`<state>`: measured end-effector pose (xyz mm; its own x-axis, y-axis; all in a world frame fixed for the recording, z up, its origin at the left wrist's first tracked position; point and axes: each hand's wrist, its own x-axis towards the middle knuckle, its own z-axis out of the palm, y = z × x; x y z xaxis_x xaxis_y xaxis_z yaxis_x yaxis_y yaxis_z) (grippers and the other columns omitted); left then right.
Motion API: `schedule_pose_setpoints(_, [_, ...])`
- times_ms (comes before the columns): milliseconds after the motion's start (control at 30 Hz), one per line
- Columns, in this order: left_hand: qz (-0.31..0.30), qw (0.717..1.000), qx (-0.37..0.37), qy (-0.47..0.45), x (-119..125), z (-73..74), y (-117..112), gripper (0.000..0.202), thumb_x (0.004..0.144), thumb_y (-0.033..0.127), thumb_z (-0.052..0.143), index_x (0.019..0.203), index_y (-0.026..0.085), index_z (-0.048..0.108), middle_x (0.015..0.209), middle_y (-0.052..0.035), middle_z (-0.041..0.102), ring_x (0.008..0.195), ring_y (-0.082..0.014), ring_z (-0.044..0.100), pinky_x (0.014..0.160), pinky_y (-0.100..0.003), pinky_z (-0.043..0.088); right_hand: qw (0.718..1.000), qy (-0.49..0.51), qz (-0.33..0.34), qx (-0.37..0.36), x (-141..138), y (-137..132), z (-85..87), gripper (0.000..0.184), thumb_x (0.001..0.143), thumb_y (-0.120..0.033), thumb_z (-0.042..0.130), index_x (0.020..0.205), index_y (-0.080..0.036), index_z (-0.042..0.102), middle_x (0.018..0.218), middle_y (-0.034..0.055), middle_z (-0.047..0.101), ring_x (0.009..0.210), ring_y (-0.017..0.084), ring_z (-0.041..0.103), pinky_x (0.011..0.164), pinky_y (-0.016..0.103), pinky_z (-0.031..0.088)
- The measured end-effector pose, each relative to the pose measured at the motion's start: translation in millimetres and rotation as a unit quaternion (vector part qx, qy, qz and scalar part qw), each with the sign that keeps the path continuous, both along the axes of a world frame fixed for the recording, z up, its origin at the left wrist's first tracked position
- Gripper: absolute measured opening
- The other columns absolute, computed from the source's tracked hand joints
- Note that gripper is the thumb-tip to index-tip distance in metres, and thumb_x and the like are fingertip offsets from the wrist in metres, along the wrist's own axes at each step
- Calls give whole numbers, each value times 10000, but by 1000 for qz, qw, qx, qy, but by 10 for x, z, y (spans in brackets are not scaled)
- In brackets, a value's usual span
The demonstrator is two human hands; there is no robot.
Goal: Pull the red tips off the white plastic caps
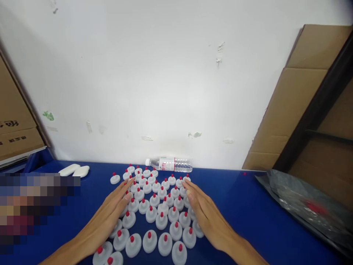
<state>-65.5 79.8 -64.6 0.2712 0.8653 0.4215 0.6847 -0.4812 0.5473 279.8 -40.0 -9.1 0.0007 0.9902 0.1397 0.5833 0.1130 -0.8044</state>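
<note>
Many white round caps with red tips, one of them a front cap (149,241), stand spread over the blue table (228,206). My left hand (114,206) lies along the left side of the group, fingers stretched forward and flat, with some caps partly hidden behind it. Along the right side, my right hand (202,211) is held the same way, its fingers extended beside the outer caps. Neither hand grips anything. Between the two hands the caps mostly stand upright with red tips up; near the middle, one cap (163,208) overlaps another.
A clear water bottle (169,164) lies on its side against the white wall (165,92). Two white oval pieces (81,171) rest at the back left. On the right is a dark plastic bag (306,206) with something red inside. Cardboard (300,95) leans at the right.
</note>
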Motion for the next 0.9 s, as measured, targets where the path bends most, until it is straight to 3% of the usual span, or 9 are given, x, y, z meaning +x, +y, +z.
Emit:
schedule_pose_setpoints(133, [6,998,-29,-50,-15,193,55,605,1171,636,300,1686,389,501,1812,-6,430,1720,-345,306,1393,-660,255,999,23,-30,13,23,-9,-5,896,1023,-927,280,1665,-353,530,1818,-20,353,1723,278,266,1427,586,123])
schedule_pose_setpoints(233, [9,997,-17,-71,-81,428,270,602,1182,629,296,1709,383,449,1853,-21,339,1755,-352,178,1413,-683,145,995,52,-71,37,117,27,29,907,1022,-931,176,1599,-377,605,1806,-31,385,1716,268,285,1428,569,120])
schedule_pose_setpoints(300, [-3,997,-8,-77,-83,581,504,586,1184,594,392,1690,311,475,1832,-90,360,1732,-366,236,1402,-698,159,992,70,-96,46,203,71,44,938,1027,-916,97,1575,-371,628,1780,-28,436,1708,249,305,1432,534,96])
schedule_pose_setpoints(333, [-8,997,-6,-78,-64,645,632,589,1144,560,560,1646,256,521,1798,-130,405,1688,-399,324,1365,-736,229,991,77,-104,46,245,93,44,965,1023,-917,74,1579,-354,627,1768,-17,457,1705,246,311,1433,522,81])
schedule_pose_setpoints(400, [-21,997,-20,-76,8,732,869,512,1088,482,708,1526,230,623,1669,-137,554,1536,-379,534,1279,-687,418,990,84,-107,34,315,128,33,1021,1004,-941,68,1607,-313,602,1754,12,480,1706,255,310,1433,519,58])
schedule_pose_setpoints(533, [-80,992,-77,-65,213,727,1109,389,1081,448,731,1380,201,700,1468,-110,692,1316,-319,693,1123,-568,590,994,83,-71,-19,373,161,11,1045,988,-974,102,1680,-307,510,1777,22,439,1716,277,285,1425,565,52])
schedule_pose_setpoints(667, [-124,982,-123,-68,391,623,1030,380,1084,461,725,1356,196,711,1436,-102,708,1285,-314,706,1105,-551,601,995,76,-26,-52,352,185,39,997,1006,-963,117,1730,-345,412,1816,-10,359,1729,253,244,1423,549,65])
schedule_pose_setpoints(900, [-157,971,-146,-108,571,584,679,458,1085,555,695,1357,188,725,1483,-119,708,1413,-341,651,1231,-633,483,997,75,-16,-22,321,179,5,940,1024,-941,130,1639,-361,541,1601,48,643,1591,283,483,1382,579,232])
